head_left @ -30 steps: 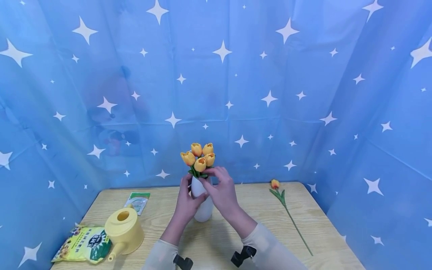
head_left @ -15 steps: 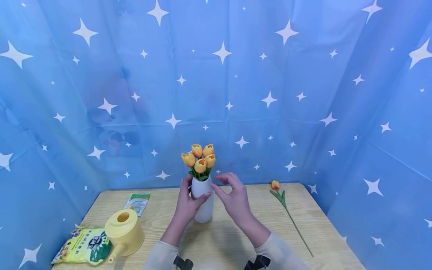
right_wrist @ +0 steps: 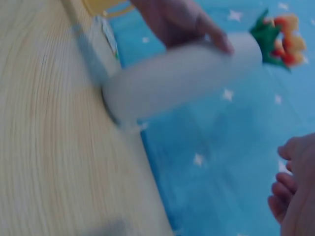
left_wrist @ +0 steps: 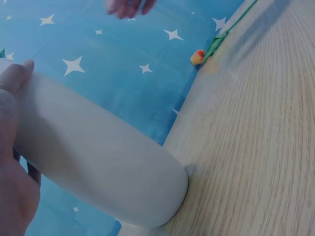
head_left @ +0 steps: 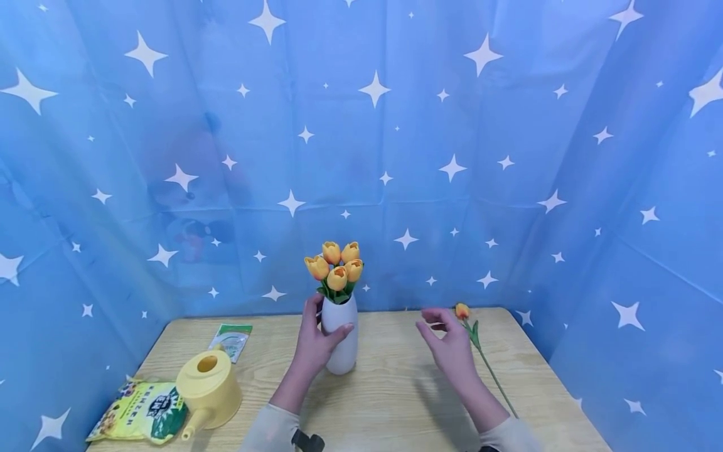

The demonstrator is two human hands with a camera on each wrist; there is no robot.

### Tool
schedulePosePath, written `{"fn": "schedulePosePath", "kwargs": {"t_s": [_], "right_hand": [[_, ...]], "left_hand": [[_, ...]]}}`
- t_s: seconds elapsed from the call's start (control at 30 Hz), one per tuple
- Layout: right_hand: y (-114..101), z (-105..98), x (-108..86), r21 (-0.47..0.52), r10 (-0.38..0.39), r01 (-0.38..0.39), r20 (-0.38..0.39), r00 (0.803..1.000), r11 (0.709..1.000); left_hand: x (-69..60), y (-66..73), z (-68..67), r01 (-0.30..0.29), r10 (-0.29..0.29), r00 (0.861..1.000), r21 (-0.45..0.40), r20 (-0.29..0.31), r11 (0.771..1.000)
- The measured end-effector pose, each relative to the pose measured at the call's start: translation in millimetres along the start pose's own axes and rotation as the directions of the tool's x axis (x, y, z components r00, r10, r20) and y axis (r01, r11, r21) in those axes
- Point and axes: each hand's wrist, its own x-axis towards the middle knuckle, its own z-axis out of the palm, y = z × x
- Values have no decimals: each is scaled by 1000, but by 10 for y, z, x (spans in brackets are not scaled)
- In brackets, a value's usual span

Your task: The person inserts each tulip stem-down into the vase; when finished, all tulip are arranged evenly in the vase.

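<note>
A smooth white vase [head_left: 343, 345] stands upright on the wooden table, filled with several yellow-orange tulips [head_left: 337, 278]. My left hand [head_left: 312, 345] grips the vase from its left side, thumb across the front; the left wrist view shows the vase [left_wrist: 103, 152] close up with its base on the table. My right hand [head_left: 454, 351] is in the air near the right side of the table, fingers loosely bent and holding nothing. Just beyond it lies a single orange tulip [head_left: 462, 311], its long green stem partly hidden behind the hand and forearm.
At the table's left stands a yellow watering can [head_left: 209, 389], its spout toward the front. Beside it lies a yellow-green printed bag [head_left: 135, 411]. A small green-and-white packet [head_left: 237, 339] lies behind the can. A blue curtain [head_left: 361, 157] with white stars hangs behind the table.
My right hand has left the flowers at the vase's mouth and moved right, toward the lone tulip. The left hand has kept its grip on the vase.
</note>
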Motion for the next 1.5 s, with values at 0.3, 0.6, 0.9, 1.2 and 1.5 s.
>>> {"fn": "schedulePosePath", "kwargs": {"t_s": [0.3, 0.6, 0.9, 1.2, 1.5], "right_hand": [[586, -442, -21, -168, 118, -126, -59, 991, 978], [972, -688, -99, -237, 204, -215, -69, 976, 947], [1218, -843, -136, -304, 313, -300, -5, 950, 904], [1491, -910, -153, -287, 392, -358, 67, 918, 888], [1553, -961, -104, -305, 385, -330, 144, 911, 894]], "left_hand": [[-1, 25, 4, 8, -8, 1000, -3, 1, 1000], [-9, 18, 8, 20, -20, 1000, 0, 7, 1000], [-11, 23, 9, 23, -23, 1000, -9, 12, 1000], [-20, 32, -2, 32, -32, 999, -7, 10, 999], [-14, 34, -2, 26, -26, 1000, -9, 6, 1000]]}}
